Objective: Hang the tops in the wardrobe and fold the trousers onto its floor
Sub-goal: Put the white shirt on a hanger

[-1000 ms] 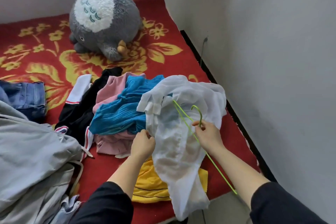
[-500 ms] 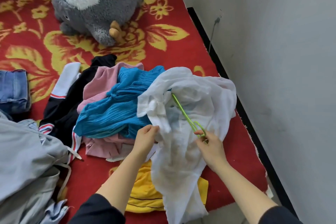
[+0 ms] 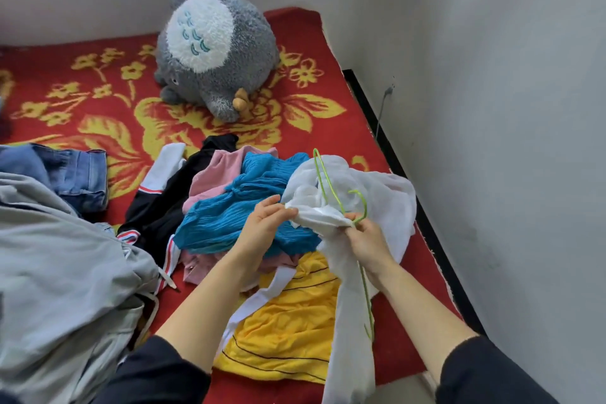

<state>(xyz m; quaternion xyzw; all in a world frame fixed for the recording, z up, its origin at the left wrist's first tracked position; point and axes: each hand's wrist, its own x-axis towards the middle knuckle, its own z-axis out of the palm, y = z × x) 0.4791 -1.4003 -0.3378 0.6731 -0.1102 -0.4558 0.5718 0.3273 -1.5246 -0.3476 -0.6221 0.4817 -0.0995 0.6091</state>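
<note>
The white top [image 3: 377, 193] is held just above the clothes pile [image 3: 229, 223] on the bed [image 3: 295, 141], left hand [image 3: 262, 229] fingers pinching its edge, right hand [image 3: 369, 239] fingers pinching cloth and green hanger [image 3: 323, 180] (hook just above them).

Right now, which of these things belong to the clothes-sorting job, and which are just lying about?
Job: white top, pinched by the left hand; green hanger, held in the right hand; blue top; pink top; yellow top; jeans.
Lying about: plush toy; red floral blanket; wall cable.
</note>
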